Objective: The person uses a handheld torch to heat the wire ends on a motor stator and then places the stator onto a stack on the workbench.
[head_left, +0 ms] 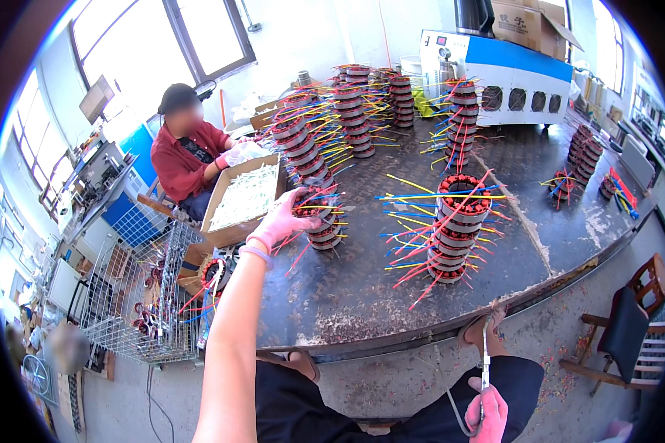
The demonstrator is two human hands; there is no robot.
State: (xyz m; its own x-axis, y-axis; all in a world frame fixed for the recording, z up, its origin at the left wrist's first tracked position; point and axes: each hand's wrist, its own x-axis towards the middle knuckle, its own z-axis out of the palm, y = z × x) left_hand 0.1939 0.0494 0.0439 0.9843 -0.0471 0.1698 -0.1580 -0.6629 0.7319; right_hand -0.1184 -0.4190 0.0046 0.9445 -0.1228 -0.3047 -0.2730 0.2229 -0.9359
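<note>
My left hand [282, 219], in a pink glove, reaches out over the dark metal table [362, 288] and grips the top of a short stack of round motor stator coils [324, 221] with red, blue and yellow wires. A taller stack of the same coils [457, 229] stands to the right, apart from both hands. My right hand [488, 413], also gloved in pink, is low over my lap and holds a pair of scissors [485, 362] pointing up.
Many more coil stacks [347, 118] crowd the far side of the table. A cardboard box of white strips [245, 198] sits at the left edge, where a person in red sits. A wire basket [144, 295] stands lower left, a wooden chair [632, 332] at right.
</note>
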